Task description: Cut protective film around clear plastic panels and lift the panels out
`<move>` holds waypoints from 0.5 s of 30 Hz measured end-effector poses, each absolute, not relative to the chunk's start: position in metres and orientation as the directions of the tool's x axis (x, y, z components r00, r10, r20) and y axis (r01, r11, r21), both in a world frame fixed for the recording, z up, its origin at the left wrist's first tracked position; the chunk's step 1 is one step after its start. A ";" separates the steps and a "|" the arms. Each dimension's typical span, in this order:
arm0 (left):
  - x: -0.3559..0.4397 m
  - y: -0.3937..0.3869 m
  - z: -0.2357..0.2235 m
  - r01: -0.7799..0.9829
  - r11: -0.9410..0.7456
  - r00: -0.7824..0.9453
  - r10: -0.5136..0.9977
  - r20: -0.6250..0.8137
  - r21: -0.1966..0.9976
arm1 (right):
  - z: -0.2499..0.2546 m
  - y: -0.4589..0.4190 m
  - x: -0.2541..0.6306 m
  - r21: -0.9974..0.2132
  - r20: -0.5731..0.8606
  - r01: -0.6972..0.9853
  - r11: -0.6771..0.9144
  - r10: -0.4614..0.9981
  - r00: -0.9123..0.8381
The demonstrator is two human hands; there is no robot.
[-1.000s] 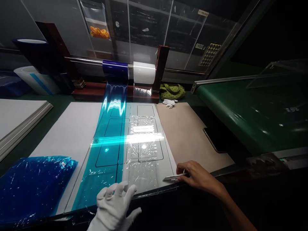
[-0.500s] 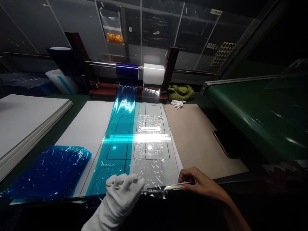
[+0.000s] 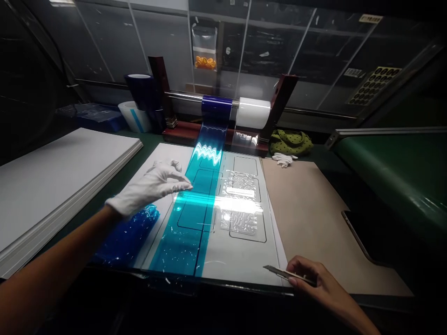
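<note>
My left hand (image 3: 159,182), in a white glove, hovers at the left edge of a blue film strip (image 3: 195,218). Its thumb and fingers are pinched; what is between them, if anything, I cannot make out. The strip runs from a blue film roll (image 3: 216,109) over a pale sheet with black outlined panels (image 3: 240,256). Beside it, a wrinkled piece of clear film (image 3: 240,204) lies on the panels, below a roll of clear film (image 3: 254,113). My bare right hand (image 3: 310,279) grips a utility knife (image 3: 288,273), blade pointing left, at the sheet's front edge.
A stack of white sheets (image 3: 66,172) lies on the left, near crumpled blue film (image 3: 129,237). On the right are a brown board (image 3: 307,209), a phone (image 3: 365,237) and a green belt (image 3: 394,172). White gloves (image 3: 284,159) lie by a green dotted pouch (image 3: 291,141).
My left hand has gone up and left from the front edge to the blue strip. Clear film no longer reaches the sheet's front edge. The knife has swung clear of that edge, and the view has shifted.
</note>
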State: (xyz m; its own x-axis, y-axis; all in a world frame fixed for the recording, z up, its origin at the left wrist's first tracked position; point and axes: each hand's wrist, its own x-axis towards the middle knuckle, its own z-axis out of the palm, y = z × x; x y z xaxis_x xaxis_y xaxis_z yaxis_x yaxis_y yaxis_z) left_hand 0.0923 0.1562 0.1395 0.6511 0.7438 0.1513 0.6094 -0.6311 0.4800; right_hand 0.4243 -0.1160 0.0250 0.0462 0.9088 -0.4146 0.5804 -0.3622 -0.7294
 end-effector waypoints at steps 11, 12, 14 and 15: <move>0.091 0.209 0.082 0.627 -0.486 0.703 0.689 -0.175 0.608 | 0.030 -0.110 0.418 -0.722 -0.410 0.569 -0.393 0.906 0.106; 0.092 0.212 0.078 0.628 -0.479 0.707 0.681 -0.191 0.614 | 0.031 -0.110 0.418 -0.725 -0.404 0.570 -0.387 0.909 0.103; 0.094 0.216 0.072 0.630 -0.469 0.711 0.669 -0.217 0.619 | 0.032 -0.109 0.419 -0.722 -0.385 0.586 -0.368 0.917 0.101; 0.096 0.217 0.070 0.635 -0.466 0.709 0.668 -0.225 0.616 | 0.032 -0.109 0.421 -0.718 -0.371 0.598 -0.356 0.923 0.104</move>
State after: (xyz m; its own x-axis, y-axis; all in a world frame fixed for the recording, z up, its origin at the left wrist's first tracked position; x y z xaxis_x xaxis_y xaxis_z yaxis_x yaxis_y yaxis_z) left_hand 0.0957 0.2172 0.0699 0.7090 0.6682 -0.2254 0.6350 -0.4661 0.6160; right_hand 0.4212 -0.1087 0.0316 0.1045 0.9229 -0.3707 0.5982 -0.3561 -0.7179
